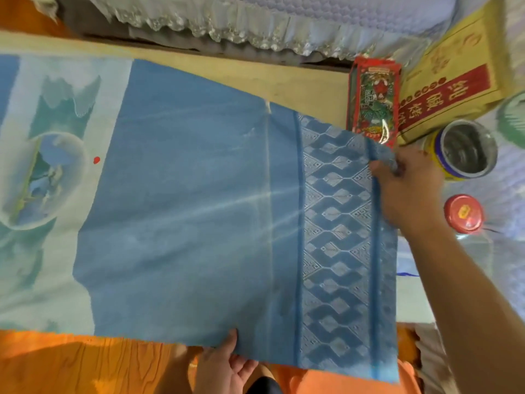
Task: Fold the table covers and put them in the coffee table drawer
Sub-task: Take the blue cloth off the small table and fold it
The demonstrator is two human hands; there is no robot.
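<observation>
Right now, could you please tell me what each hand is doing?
Left hand: holding the near edge of the blue cloth, thumb on top.
Right hand: pinching the cloth's far right corner.

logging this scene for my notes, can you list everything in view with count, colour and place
table cover: 1, blue with patterned band, spread across the middle
table: 1, beige, under the cover
lace-edged cloth: 1, white, top
packet: 1, red, upper right
box: 1, yellow with red label, top right
open tin: 1, yellow and blue, right
lid: 1, red, right
left hand: 1, grips the cover's near edge
right hand: 1, pinches the cover's far right corner
</observation>
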